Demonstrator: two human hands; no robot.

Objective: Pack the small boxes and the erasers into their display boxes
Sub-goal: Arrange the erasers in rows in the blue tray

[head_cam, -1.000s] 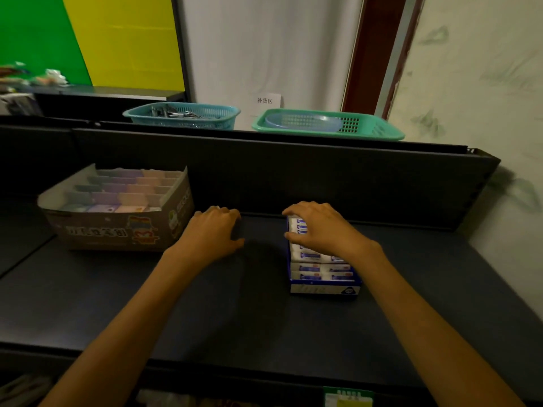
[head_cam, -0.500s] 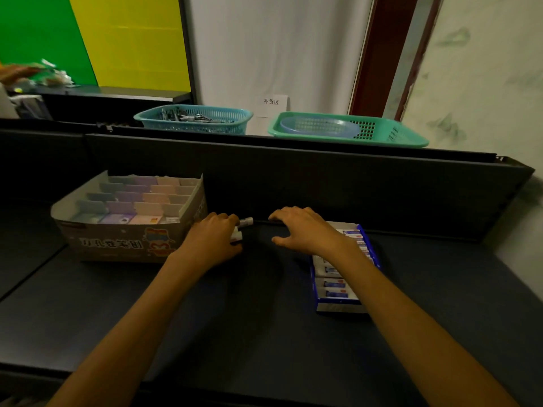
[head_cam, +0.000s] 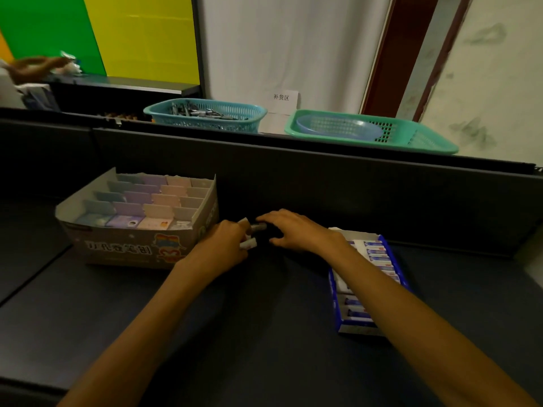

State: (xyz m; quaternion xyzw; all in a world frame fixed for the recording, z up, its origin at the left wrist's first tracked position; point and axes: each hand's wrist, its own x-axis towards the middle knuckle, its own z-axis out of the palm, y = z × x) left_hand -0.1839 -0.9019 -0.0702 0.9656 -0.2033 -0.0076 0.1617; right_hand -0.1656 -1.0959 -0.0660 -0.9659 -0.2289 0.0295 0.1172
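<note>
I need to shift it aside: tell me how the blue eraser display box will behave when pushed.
The blue eraser display box looks like thin card, so its walls may flex under a push. It sits flat and low on the dark shelf, so it should slide, not tip. Packed rows of erasers probably give it some weight.

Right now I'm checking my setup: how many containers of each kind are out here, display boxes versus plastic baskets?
Display boxes: 2, the cardboard box with dividers and the blue box of erasers.
Plastic baskets: 2, the teal basket and the green basket on the back ledge.
Total: 4
</note>
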